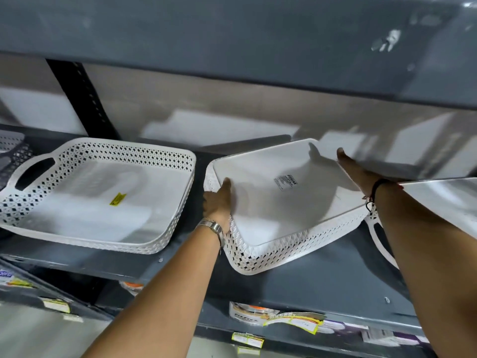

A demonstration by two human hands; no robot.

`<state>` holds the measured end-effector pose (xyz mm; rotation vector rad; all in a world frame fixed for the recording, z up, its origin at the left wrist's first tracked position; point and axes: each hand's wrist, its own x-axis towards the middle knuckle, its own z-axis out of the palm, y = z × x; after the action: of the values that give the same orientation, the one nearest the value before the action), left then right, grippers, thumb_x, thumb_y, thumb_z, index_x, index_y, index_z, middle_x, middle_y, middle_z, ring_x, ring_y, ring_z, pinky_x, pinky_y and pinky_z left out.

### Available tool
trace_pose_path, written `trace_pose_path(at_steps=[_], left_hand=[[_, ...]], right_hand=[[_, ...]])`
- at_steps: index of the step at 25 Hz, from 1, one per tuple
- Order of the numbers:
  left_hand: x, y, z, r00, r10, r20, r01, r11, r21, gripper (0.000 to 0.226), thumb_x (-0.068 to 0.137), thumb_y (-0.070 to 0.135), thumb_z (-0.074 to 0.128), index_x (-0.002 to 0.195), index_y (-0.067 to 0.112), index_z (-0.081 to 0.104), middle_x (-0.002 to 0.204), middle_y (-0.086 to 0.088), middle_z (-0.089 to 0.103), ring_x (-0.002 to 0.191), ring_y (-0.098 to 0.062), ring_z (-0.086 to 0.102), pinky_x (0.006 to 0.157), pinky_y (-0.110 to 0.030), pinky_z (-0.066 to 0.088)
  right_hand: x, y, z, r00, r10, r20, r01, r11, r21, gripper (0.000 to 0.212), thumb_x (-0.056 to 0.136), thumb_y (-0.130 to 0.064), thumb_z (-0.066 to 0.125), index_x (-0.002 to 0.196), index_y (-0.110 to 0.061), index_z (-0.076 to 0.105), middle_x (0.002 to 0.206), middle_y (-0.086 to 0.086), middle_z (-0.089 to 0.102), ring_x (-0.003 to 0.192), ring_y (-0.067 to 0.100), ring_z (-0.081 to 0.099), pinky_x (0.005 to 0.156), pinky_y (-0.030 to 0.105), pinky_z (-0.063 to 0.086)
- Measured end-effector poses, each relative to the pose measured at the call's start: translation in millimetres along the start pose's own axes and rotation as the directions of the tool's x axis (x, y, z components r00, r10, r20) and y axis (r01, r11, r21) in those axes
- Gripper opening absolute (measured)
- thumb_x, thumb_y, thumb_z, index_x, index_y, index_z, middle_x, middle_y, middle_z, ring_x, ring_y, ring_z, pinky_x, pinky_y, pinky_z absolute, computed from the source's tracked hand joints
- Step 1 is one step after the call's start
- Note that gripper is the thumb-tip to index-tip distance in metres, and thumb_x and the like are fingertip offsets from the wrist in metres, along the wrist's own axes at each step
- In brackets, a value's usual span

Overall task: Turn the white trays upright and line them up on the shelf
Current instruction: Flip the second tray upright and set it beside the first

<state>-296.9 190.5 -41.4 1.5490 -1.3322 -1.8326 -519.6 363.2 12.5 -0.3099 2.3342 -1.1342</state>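
On the grey shelf (322,285), left to right:

Far left, 9 o'clock: a dark perforated basket (11,151), cut off by the frame edge, just beside the left tray.

Upright post: a black slotted post (85,99) rises behind the left tray at 11 o'clock.

Left tray (98,197): white, upright, open side up, flat on the shelf; lattice walls with diamond holes, a cut-out handle at its 9 o'clock end, a yellow sticker (118,198) on its floor.

Gap: a strip of bare shelf lies between the two trays; they are near but apart.

Left hand (218,202): grips the right tray's left edge, thumb laid on the smooth base, fingers hidden behind the wall; a metal watch (213,227) at the wrist.

Right tray (278,202): white, upside down, smooth base facing up with a small printed label (286,181); tilted, its 6 o'clock corner low over the shelf; same lattice wall.

Right hand (353,169): fingers stretched flat along the tray's right edge toward 11 o'clock; a dark cord (376,188) on the wrist.

Far right, 3 o'clock: a white handle (379,241) shows behind the right forearm; whose it is, unclear.

Overhead: a grey shelf (232,34) close above.

Below, 6 o'clock: boxed goods (258,312) and price tags (247,338).
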Motion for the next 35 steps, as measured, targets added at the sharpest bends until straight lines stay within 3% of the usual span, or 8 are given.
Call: trace_pose_path(at_steps=[4,7,11,15,18,24,29,35], left_hand=[[-2,15,-2,0.99,0.129,0.055,-0.118,0.979,-0.164,0.084,0.085,0.059,0.041,0.15,0.014,0.011,0.158,-0.011,0.019,0.143,-0.032,0.024,0.117,-0.049,0.022],[-8,33,-4,0.961,0.259,0.099,-0.226,0.938,-0.263,0.098,0.066,0.073,0.043,0.147,0.021,0.025,0.155,-0.005,0.03,0.14,-0.028,0.032,0.116,-0.049,0.026],[57,38,-7,0.904,0.398,0.159,-0.321,0.874,-0.364,0.093,0.065,0.08,0.048,0.141,0.028,0.036,0.149,0.001,0.043,0.137,-0.024,0.04,0.116,-0.048,0.026],[-21,85,-29,0.915,0.38,0.135,-0.286,0.849,-0.445,0.068,0.09,0.061,0.021,0.106,0.01,0.061,0.093,-0.006,0.076,0.09,-0.017,0.071,0.081,-0.025,0.057],[-25,90,-38,0.913,0.373,0.165,-0.251,0.832,-0.494,0.063,0.093,0.058,0.017,0.069,0.014,0.055,0.048,0.005,0.068,0.044,-0.008,0.066,0.049,-0.02,0.052],[-36,76,-65,0.857,0.281,0.433,-0.261,0.96,-0.106,0.037,0.095,0.034,0.041,0.077,0.011,0.063,0.049,0.001,0.073,0.05,-0.013,0.071,0.053,-0.021,0.056],[-36,51,-62,0.94,0.18,0.29,-0.274,0.905,0.326,0.046,0.094,0.01,0.045,0.138,-0.004,0.04,0.142,-0.022,0.046,0.133,-0.036,0.041,0.11,-0.041,0.032],[-36,33,-58,0.981,0.119,0.152,-0.181,0.839,0.514,0.06,0.093,0.014,0.048,0.142,-0.007,0.02,0.099,-0.015,0.055,0.07,-0.019,0.048,0.059,-0.024,0.037]], right_hand=[[16,1,-9,0.997,-0.003,0.083,-0.001,0.999,0.048,0.122,0.035,-0.099,0.033,0.14,-0.036,0.037,0.154,0.002,0.03,0.142,0.024,0.027,0.118,0.045,0.016],[-7,-14,-12,0.996,-0.081,0.041,0.075,0.988,0.135,0.085,0.07,-0.083,0.027,0.135,-0.03,0.043,0.152,0.001,0.03,0.131,0.012,0.044,0.11,0.023,0.028],[-12,-18,-22,0.984,-0.18,-0.013,0.15,0.777,0.612,0.062,0.089,-0.061,0.023,0.059,-0.023,0.061,0.062,-0.006,0.068,0.042,0.001,0.06,0.047,0.009,0.044],[-30,-11,-32,0.976,-0.217,0.005,0.14,0.647,0.749,0.069,0.071,-0.076,0.031,0.083,-0.019,0.068,0.085,-0.001,0.072,0.079,0.016,0.069,0.072,0.025,0.055],[-50,-2,-34,0.947,-0.305,0.1,0.115,0.615,0.78,0.054,0.063,-0.062,0.048,0.073,-0.018,0.077,0.081,0.005,0.078,0.073,0.02,0.074,0.057,0.032,0.061],[-52,46,-26,0.953,-0.159,0.259,0.036,0.906,0.422,0.025,0.072,-0.03,0.068,0.077,-0.007,0.062,0.05,-0.003,0.063,0.045,0.011,0.057,0.043,0.017,0.047],[-39,79,6,0.99,-0.106,-0.098,0.127,0.961,0.244,0.031,0.09,-0.006,0.05,0.121,-0.006,0.051,0.106,0.018,0.062,0.09,0.033,0.059,0.08,0.045,0.049],[-36,90,15,0.98,-0.091,-0.177,0.122,0.977,0.173,0.041,0.093,-0.009,0.046,0.134,-0.015,0.044,0.128,0.014,0.057,0.109,0.029,0.058,0.092,0.05,0.048]])
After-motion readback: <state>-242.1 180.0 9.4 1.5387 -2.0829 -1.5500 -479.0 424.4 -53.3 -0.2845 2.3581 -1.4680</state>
